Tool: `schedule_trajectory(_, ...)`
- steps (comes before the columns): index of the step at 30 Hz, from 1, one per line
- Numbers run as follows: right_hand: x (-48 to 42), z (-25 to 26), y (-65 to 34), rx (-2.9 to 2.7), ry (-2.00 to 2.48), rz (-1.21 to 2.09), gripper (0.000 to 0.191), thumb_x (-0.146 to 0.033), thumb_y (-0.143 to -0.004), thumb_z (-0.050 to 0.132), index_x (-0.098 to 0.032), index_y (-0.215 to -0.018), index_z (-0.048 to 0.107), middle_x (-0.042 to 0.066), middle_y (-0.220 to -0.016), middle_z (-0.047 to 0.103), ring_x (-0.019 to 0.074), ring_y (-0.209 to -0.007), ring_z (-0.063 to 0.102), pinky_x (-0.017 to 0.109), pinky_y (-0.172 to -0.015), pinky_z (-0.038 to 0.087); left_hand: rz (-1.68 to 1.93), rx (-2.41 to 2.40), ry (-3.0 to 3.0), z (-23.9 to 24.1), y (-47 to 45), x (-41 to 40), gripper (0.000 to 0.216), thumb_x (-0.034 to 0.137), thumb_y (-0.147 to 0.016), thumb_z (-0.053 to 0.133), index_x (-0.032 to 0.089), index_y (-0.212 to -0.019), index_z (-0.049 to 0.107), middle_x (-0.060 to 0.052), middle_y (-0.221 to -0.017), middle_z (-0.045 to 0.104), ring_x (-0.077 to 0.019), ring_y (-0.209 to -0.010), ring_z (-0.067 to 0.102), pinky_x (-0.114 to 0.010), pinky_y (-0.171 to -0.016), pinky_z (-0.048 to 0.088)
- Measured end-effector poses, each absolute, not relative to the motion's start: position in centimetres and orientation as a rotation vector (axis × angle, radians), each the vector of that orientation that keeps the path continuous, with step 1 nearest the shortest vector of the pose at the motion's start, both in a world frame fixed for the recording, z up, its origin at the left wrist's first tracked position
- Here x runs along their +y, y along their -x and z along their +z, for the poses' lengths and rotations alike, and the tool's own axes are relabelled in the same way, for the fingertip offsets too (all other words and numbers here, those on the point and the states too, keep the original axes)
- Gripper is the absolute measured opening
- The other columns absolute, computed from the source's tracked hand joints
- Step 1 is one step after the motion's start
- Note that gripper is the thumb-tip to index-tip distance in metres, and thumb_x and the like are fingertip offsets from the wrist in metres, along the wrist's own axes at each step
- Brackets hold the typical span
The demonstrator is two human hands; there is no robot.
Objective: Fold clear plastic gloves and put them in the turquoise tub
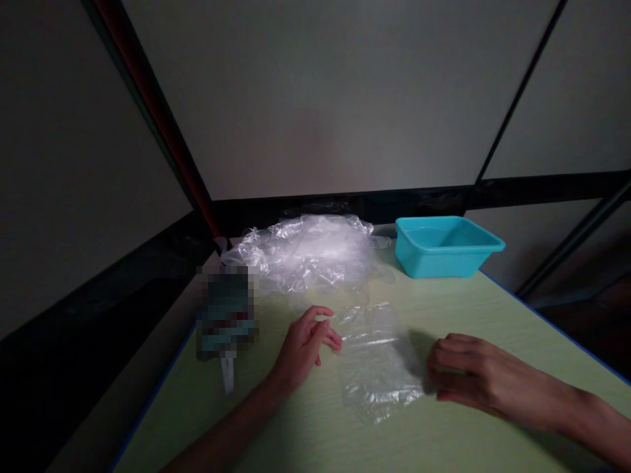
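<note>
A thin, clear plastic bag (379,361) lies nearly flat on the table, wrinkled and catching light along its lower edge. At its left edge is my left hand (303,345), fingers bent and apart, with the fingertips close to the plastic; I cannot tell if they touch it. Beyond the bag's right edge my right hand (476,374) hovers low, fingers loosely curved and the thumb apart, with nothing visible in it. Behind both hands, a crumpled heap of clear plastic (315,253) spreads along the back of the table.
A turquoise plastic basin (438,263) stands at the back right of the pale green table (305,437). A blurred-out dark green item (227,315) sits at the left, with a pale strip (227,374) below it. Wall panels (325,98) rise behind the table.
</note>
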State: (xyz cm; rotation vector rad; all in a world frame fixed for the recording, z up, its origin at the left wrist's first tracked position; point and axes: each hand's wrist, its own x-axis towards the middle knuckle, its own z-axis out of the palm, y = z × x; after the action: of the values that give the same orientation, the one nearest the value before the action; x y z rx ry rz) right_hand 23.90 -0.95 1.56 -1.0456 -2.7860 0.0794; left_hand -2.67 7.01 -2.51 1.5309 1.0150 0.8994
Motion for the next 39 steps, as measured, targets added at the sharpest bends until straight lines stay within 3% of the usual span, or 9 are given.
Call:
schedule_trajectory(9,-1.5,-0.2,-24.0,-2.861,0.923,-0.215,0.03,-0.015,-0.091,0.033,-0.017,-0.069,0.053,0.001,-0.071,0.055,0.0146,-0.065,0.046,0.031,-0.058,0.03,0.939,0.997,-1.537,-2.2,2.7,7.0,0.023,0.032,-0.077,0.044,0.017,-0.094,0.042,-0.004,-0.065,0.066,-0.0189,-0.061,0.065,-0.015,-0.033,0.031)
schedule_trajectory(18,-1.6,-0.4,-23.7,-2.816,0.974,-0.17,0.041,-0.016,-0.093,0.022,-0.017,-0.072,0.057,0.003,-0.072,0.058,0.0149,-0.062,0.047,0.03,-0.057,0.035,0.817,1.078,-1.544,-2.1,2.4,7.2,0.023,0.031,-0.075,0.043,0.016,-0.092,0.043,-0.006,-0.069,0.066,-0.0186,-0.061,0.064,-0.014,-0.032,0.028)
schedule_trajectory(24,-2.0,-0.4,-24.4,-2.782,0.864,-0.175,0.044,-0.014,-0.093,0.018,-0.014,-0.084,0.061,0.007,-0.087,0.063,0.0158,-0.069,0.053,0.031,-0.063,0.041,0.807,1.091,-1.559,-2.3,2.4,7.2,0.023,0.03,-0.074,0.041,0.016,-0.092,0.043,-0.007,-0.071,0.065,-0.0188,-0.062,0.064,-0.014,-0.031,0.028)
schedule_trajectory(31,-2.2,-0.4,-24.5,-2.798,0.846,-0.222,0.041,-0.014,-0.093,0.02,-0.013,-0.093,0.061,0.008,-0.084,0.064,0.016,-0.066,0.055,0.03,-0.06,0.043,0.817,1.11,-1.521,-2.0,2.3,7.1,0.022,0.028,-0.072,0.043,0.016,-0.089,0.044,-0.007,-0.069,0.066,-0.0191,-0.061,0.064,-0.014,-0.031,0.028)
schedule_trajectory(35,-1.9,-0.6,-24.3,-2.778,0.847,-0.247,0.045,-0.014,-0.093,0.019,-0.014,-0.083,0.063,0.008,-0.076,0.064,0.0161,-0.062,0.055,0.031,-0.057,0.044,0.812,1.115,-1.532,-1.9,2.2,7.1,0.02,0.028,-0.072,0.044,0.016,-0.088,0.045,-0.007,-0.069,0.066,-0.0189,-0.06,0.063,-0.014,-0.031,0.028)
schedule_trajectory(39,-1.8,-0.5,-24.3,-2.74,0.788,-0.295,0.045,-0.013,-0.092,0.018,-0.014,-0.091,0.062,0.009,-0.085,0.067,0.0169,-0.069,0.059,0.031,-0.06,0.049,0.826,1.107,-1.516,-1.9,2.2,7.1,0.018,0.027,-0.071,0.044,0.016,-0.086,0.045,-0.006,-0.067,0.066,-0.0179,-0.058,0.063,-0.014,-0.031,0.027)
